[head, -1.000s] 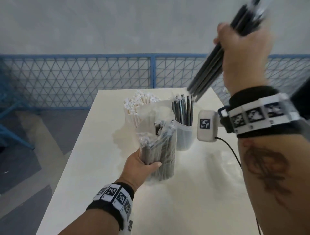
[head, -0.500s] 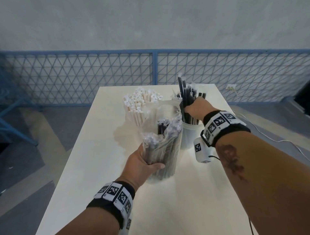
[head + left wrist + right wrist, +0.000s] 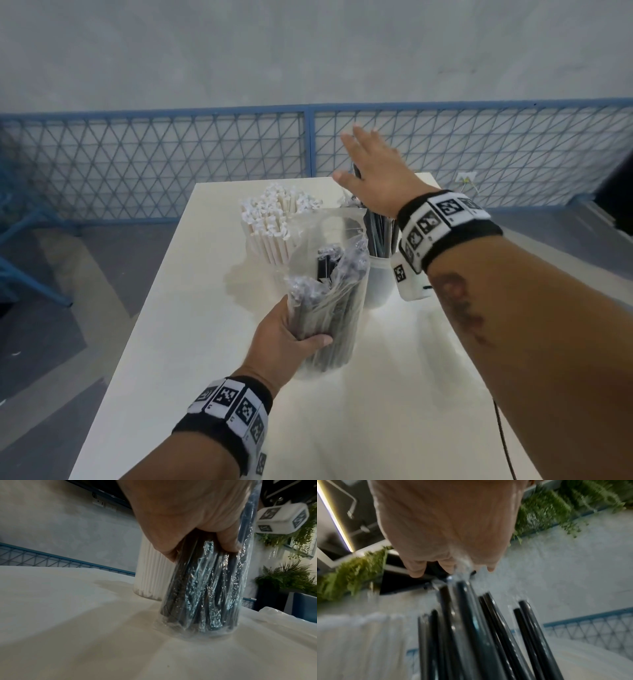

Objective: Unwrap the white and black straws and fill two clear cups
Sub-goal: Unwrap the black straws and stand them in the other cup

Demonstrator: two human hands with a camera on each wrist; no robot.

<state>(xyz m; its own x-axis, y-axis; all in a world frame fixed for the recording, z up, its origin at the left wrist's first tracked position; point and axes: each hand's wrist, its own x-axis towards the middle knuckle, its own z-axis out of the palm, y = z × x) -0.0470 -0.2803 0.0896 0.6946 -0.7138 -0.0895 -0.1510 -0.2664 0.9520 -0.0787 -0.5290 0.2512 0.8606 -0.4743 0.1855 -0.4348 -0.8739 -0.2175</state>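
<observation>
**Right hand off the black straws, left hand holds the bag**

Since half a second ago the right hand point(image 3: 373, 178) has let go of the black straws in cup point(image 3: 378, 233) and lifted above them; fingers now spread straight, holding nothing. A second ago it was high up gripping a bunch of black straws; those are now in the clear cup point(image 3: 376, 287). In the right wrist view the straw tops point(image 3: 471, 622) sit just below the fingertips point(image 3: 416, 569), blurred, contact unclear.

Left hand point(image 3: 284, 339) unchanged: fingers and thumb wrapped round the plastic bag of black straws point(image 3: 329, 308), upright on the bench point(image 3: 191, 377), bag mouth open at top. Left wrist view shows the bag base point(image 3: 200, 615) touching the bench.

White straws point(image 3: 274, 222) stand packed in the second cup, far-left of the bag, just beside the black-straw cup. The bag partly hides both cups from the head view.

Blue mesh fence point(image 3: 154, 161) beyond the bench's far edge. Crumpled clear plastic point(image 3: 283, 616) lies on the bench right of the bag.
</observation>
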